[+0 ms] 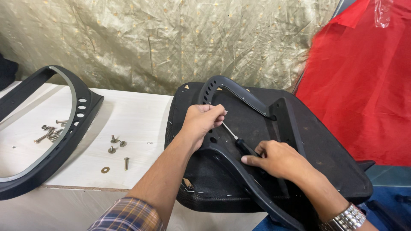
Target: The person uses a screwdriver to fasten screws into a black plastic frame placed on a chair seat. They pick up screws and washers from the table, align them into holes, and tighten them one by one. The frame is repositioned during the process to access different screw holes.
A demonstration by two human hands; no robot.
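Hands meet over an upturned black chair seat (334,162) lying on a pale wooden table (137,124). The left hand (201,122) is curled nearly shut, its fingertips (220,112) pinched together on something too small to make out, held just at the tip of a screwdriver (239,143). The right hand (278,159) is loosely closed around the screwdriver's black handle, forefinger stretched along it toward the left; a metal wristwatch (346,218) sits on that wrist. The screwdriver runs slantwise between the two hands, its thin bright shaft pointing up toward the left hand's fingers and its handle mostly covered by the right.

Both hands rest on a curved black plastic armrest (235,92) that arches over the seat's underside, with a row of small holes along its upper bend. The seat itself is dark fabric with a stitched edge, overhanging the table's near edge.

Left of the seat, a second matching armrest (64,145) lies flat on the table. Loose bolts and washers (117,143) are scattered between it and the seat, and more bolts (49,132) lie inside its loop. Right of the seat hangs red cloth (368,85).
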